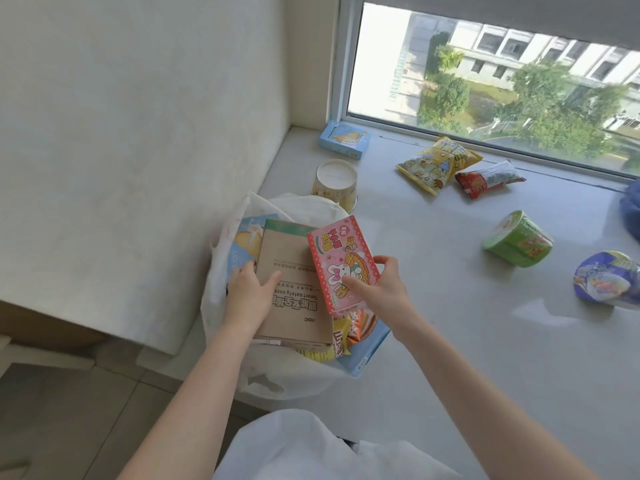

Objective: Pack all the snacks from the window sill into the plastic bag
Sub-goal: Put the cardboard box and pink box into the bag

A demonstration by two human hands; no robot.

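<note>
At the plastic bag (221,299), a left hand (247,294) grips a brown box (294,289) while the right hand (379,289) pinches a pink snack box (341,263), long axis running away from the person. Remaining snacks, including a green cup (517,239), lie farther right on the sill (450,341), nearer the right hand.

Daylit corner: pale textured wall (138,116) from nine to twelve o'clock, framed window (485,74) at one to two o'clock looking onto trees (554,109) and a white building (540,46), glossy grey window sill (467,341) beneath, tiled floor (69,410) at seven o'clock.
</note>
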